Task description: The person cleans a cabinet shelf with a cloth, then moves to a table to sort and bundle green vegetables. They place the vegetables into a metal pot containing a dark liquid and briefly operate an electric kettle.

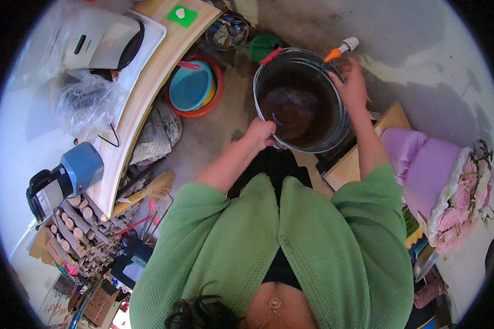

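A round grey metal bucket [299, 143] with a wire handle and a red grip [271, 56] stands in front of me. Dark brownish liquid [296, 109] seems to lie inside it. My left hand [262, 133] is closed over the bucket's near-left rim. At the far-right rim, my right hand [352, 86] has its fingers apart, the thumb side close to or touching the rim. Just beyond those fingers, a tap with an orange handle [333, 55] and a white fitting [350, 43] sticks out from the wall over the bucket's edge.
To the left, a blue basin [190, 88] sits in a red tub [218, 88] beside a curved wooden counter [148, 82]. A green round object [264, 46] lies behind the bucket. A wooden board [343, 164] and a purple-wrapped bouquet [431, 164] are on my right; a broom [158, 186] is lower left.
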The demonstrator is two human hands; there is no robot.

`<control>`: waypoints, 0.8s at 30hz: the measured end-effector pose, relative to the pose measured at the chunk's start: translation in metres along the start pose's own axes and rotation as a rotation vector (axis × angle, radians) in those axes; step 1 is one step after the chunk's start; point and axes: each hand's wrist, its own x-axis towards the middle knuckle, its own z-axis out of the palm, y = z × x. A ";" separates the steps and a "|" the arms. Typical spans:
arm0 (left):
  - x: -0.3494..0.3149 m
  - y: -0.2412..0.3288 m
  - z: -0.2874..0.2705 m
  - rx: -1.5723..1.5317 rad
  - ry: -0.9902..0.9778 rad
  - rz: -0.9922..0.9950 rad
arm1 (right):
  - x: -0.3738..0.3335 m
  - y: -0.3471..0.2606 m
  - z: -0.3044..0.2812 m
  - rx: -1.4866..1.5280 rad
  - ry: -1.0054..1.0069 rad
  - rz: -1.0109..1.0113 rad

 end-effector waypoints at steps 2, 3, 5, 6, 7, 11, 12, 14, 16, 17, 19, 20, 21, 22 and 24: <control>-0.014 -0.011 -0.021 0.020 0.025 0.019 | -0.043 0.020 0.009 -0.142 0.237 -0.159; -0.021 -0.014 -0.042 0.023 0.013 0.016 | -0.068 0.029 0.017 -0.119 0.133 0.009; -0.033 -0.019 -0.087 0.021 0.010 0.026 | -0.119 0.036 0.046 0.052 0.005 0.206; -0.042 -0.023 -0.110 0.017 0.023 0.018 | -0.142 0.035 0.063 0.184 -0.061 0.315; -0.052 -0.028 -0.132 -0.006 0.067 0.047 | -0.162 0.035 0.075 0.332 -0.262 0.356; -0.068 -0.019 -0.205 0.019 0.077 0.074 | -0.185 0.009 0.123 0.426 -0.550 0.303; -0.064 -0.016 -0.210 0.007 0.012 0.088 | -0.178 0.005 0.126 0.407 -0.511 0.360; -0.055 -0.004 -0.216 -0.006 -0.072 0.061 | -0.161 -0.003 0.125 0.403 -0.437 0.460; -0.044 -0.016 -0.196 -0.076 -0.010 0.125 | -0.155 0.001 0.102 0.593 -0.387 0.464; -0.039 -0.019 -0.188 -0.120 -0.066 0.142 | -0.162 0.004 0.087 0.717 -0.366 0.485; -0.038 -0.023 -0.185 -0.146 -0.213 0.175 | -0.190 0.005 0.061 0.774 -0.311 0.501; -0.042 -0.026 -0.189 -0.144 -0.214 0.182 | -0.204 0.001 0.057 0.728 -0.279 0.460; -0.048 -0.029 -0.193 -0.148 -0.218 0.191 | -0.216 -0.003 0.053 0.696 -0.238 0.489; -0.053 -0.030 -0.197 -0.150 -0.220 0.200 | -0.229 -0.011 0.055 0.670 -0.224 0.495; -0.066 -0.020 -0.220 -0.074 -0.195 0.235 | -0.233 -0.030 0.070 0.647 -0.184 0.422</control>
